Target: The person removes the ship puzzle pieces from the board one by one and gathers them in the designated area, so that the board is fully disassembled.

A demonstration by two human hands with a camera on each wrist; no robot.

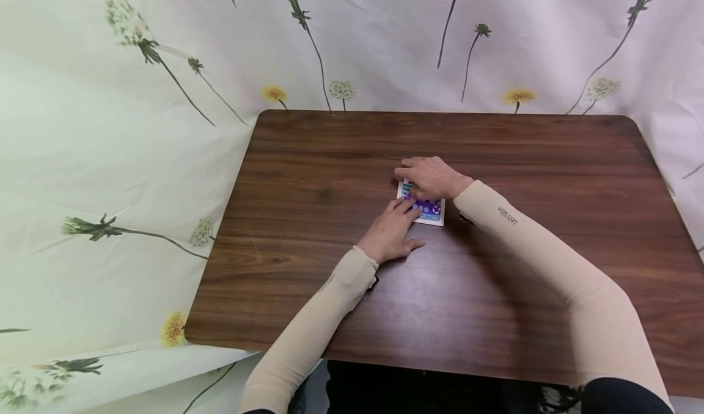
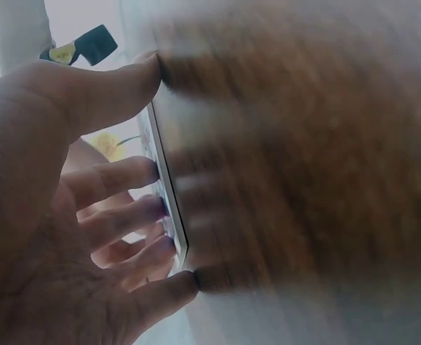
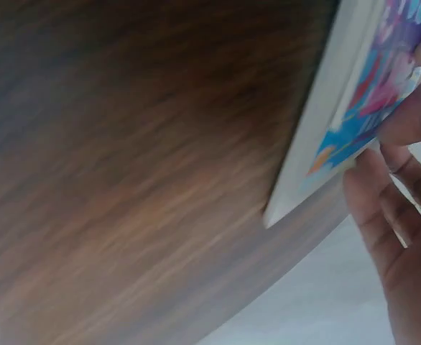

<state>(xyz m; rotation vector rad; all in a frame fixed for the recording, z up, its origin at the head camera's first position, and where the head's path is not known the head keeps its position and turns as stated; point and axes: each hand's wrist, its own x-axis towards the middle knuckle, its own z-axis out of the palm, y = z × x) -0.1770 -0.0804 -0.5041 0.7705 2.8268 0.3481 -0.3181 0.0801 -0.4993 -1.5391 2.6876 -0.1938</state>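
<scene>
Seeing a white-bordered picture panel (image 1: 431, 211) lying on the table (image 1: 297, 218), partly beneath both hands; touching it with outstretched fingers of the left hand (image 1: 388, 233); covering its far part with the right hand (image 1: 431, 177), being unable to tell whether gripping; from the left wrist, seeing its thin side edge, going unseen from the head.

The counter (image 1: 308, 218) is brown wood grain (dark and streaky, with rounded far corners) and stretches well out on both sides of the fingers (image 1: 409, 166). Directly on it, below the fingers and partly hidden by them, lies a thin, flat board (image 1: 431, 211) with a white rim and a purple and blue picture. Its near right corner shows just right of the left fingers. A pale sheen marks the wood nearer the person than these.
</scene>
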